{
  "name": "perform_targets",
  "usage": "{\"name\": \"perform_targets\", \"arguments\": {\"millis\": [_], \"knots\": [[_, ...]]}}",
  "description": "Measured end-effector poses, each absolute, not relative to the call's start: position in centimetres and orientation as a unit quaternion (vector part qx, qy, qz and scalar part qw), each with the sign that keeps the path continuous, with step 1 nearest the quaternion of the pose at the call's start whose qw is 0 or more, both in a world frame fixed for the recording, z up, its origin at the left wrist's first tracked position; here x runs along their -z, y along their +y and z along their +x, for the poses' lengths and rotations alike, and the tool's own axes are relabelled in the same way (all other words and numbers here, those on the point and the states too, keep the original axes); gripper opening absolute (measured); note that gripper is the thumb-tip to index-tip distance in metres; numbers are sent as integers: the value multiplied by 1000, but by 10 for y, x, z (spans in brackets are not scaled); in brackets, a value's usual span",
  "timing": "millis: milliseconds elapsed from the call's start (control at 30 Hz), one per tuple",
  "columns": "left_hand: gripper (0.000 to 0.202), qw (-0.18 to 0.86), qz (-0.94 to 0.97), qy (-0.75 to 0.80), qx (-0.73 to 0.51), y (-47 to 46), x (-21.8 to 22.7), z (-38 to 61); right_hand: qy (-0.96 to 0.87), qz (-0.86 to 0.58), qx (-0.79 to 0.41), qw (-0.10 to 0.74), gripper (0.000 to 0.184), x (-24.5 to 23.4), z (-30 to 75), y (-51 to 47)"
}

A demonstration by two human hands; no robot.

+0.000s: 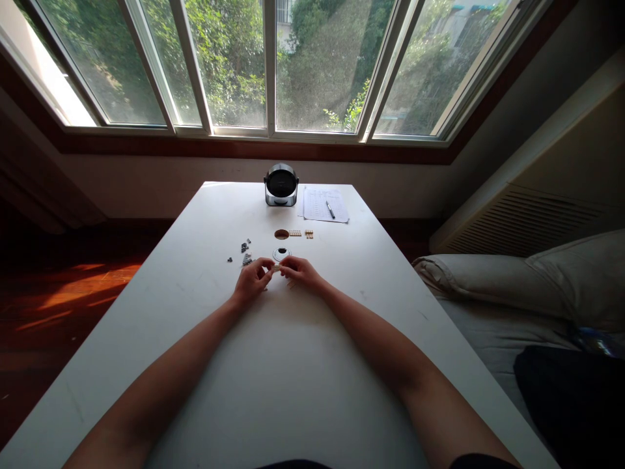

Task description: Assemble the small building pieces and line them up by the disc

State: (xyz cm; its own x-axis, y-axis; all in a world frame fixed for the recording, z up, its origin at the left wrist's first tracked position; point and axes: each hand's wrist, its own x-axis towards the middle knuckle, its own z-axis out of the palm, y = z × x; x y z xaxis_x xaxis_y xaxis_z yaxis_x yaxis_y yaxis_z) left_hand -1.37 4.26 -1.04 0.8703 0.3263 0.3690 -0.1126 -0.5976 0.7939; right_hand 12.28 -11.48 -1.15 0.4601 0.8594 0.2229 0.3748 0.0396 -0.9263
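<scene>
- Between the two hands, just above or on the near part of the smooth white table (pixel 283 378), is a small pale-tan piece (pixel 277 268), short and narrow; its finer details are too small to make out.
- The left hand (pixel 254 279) comes in from the left with its forearm stretched forward, the thumb and index fingers pinched on the piece's left end.
- The right hand (pixel 301 270) mirrors it from the other side, palm down and wrist bent inward, its fingers closed on the right end.
- Just beyond the hands sits a round white ring-like item with a dark centre (pixel 282 253); whether it is a container I cannot tell.
- Farther off lies a round brown item (pixel 282 234), either a shallow dish or a flat disc, its contents unclear.
- Right of that, tiny gold-coloured pieces (pixel 295 233) stand in rows, with another small gold cluster (pixel 309 234) beside them.
- Small dark-grey pieces (pixel 245 247) lie scattered near the left hand.
</scene>
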Motion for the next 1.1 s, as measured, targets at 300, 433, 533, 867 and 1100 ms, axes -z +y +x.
{"name": "perform_targets", "arguments": {"millis": [300,433,533,867,1100], "knots": [[7,399,878,59,-257,43,16,-14,-479,-655,-230,537,38,14,126,-114],[8,389,882,56,-261,43,15,-14,-469,-648,-239,550,36,13,125,-114],[8,387,883,60,-260,42,14,-14,-456,-635,-254,570,36,15,124,-114],[9,378,892,51,-242,43,13,-14,-460,-645,-234,565,37,14,122,-114],[6,329,905,22,-268,41,11,-16,-475,-640,-235,556,34,16,124,-114]]}}
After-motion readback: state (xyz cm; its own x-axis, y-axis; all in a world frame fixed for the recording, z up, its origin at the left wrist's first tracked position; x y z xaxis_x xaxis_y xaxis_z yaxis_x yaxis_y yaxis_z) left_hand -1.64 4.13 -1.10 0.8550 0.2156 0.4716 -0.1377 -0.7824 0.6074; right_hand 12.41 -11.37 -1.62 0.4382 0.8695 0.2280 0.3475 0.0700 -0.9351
